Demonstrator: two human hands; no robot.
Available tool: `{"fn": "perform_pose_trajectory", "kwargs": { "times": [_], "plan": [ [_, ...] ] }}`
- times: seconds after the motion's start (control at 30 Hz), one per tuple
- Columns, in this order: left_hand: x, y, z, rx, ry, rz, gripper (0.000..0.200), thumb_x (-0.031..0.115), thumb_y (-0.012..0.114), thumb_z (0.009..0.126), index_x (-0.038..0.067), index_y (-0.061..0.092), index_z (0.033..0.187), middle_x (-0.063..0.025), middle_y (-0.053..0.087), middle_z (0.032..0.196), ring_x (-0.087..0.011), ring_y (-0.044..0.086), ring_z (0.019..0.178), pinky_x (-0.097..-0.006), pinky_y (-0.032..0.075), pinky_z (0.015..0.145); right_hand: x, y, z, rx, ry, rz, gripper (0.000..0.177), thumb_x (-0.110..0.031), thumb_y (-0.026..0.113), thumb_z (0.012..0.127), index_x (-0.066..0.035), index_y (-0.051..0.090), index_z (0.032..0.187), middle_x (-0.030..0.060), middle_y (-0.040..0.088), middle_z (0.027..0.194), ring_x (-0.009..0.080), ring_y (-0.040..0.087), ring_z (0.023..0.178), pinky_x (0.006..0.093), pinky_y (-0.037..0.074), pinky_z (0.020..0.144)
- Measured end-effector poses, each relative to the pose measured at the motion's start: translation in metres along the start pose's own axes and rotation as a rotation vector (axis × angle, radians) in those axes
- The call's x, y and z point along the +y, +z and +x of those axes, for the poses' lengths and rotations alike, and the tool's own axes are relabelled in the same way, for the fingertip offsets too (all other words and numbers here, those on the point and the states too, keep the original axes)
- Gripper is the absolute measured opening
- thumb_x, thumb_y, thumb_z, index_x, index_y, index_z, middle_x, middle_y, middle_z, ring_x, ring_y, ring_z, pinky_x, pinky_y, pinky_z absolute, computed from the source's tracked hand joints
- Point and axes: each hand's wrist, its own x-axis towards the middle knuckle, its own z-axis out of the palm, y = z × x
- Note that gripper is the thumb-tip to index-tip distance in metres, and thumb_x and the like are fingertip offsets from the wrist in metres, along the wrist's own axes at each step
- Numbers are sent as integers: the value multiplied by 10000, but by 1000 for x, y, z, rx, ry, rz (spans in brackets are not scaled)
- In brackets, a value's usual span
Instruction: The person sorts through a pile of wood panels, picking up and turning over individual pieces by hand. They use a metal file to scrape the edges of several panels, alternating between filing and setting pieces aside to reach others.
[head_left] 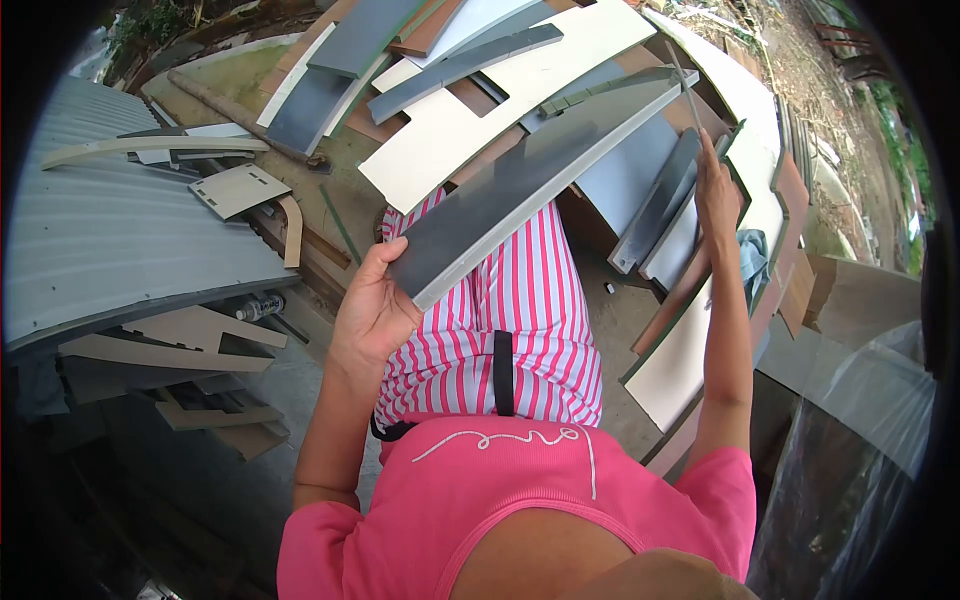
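Note:
My left hand (pixel 375 310) is closed on the near end of a long dark grey board (pixel 520 185), thumb over its top face. The board slants up and away to the right, above my striped trousers, with a pale edge strip along its near side. Beyond it, my right hand (pixel 716 195) is closed around a thin, stick-like tool (pixel 686 85), its exact kind unclear. That tool points away from me and crosses the far corner of the board. Under and behind the board lies a wide cream panel with cut-outs (pixel 520 100).
Loose grey boards (pixel 335 100) are heaped ahead. More dark strips (pixel 655 200) and a cream panel (pixel 670 375) lie at right, near a blue-grey cloth (pixel 752 255). Left stands a corrugated metal sheet (pixel 130 225), a bottle (pixel 260 306) under its edge. Clear plastic sheeting (pixel 840 470) hangs lower right.

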Motion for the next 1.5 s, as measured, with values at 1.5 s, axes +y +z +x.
{"fn": "perform_pose_trajectory", "kwargs": {
  "times": [1.5],
  "plan": [
    [-13,-34,4,12,123,599,517,102,528,861,-23,364,1335,-153,518,1235,-202,547,1103,-347,467,929,-13,0,-29,-19,225,351,463,-154,435,938,-272,353,1378,204,594,1115,382,586,994,446,450,823]
  ]
}}
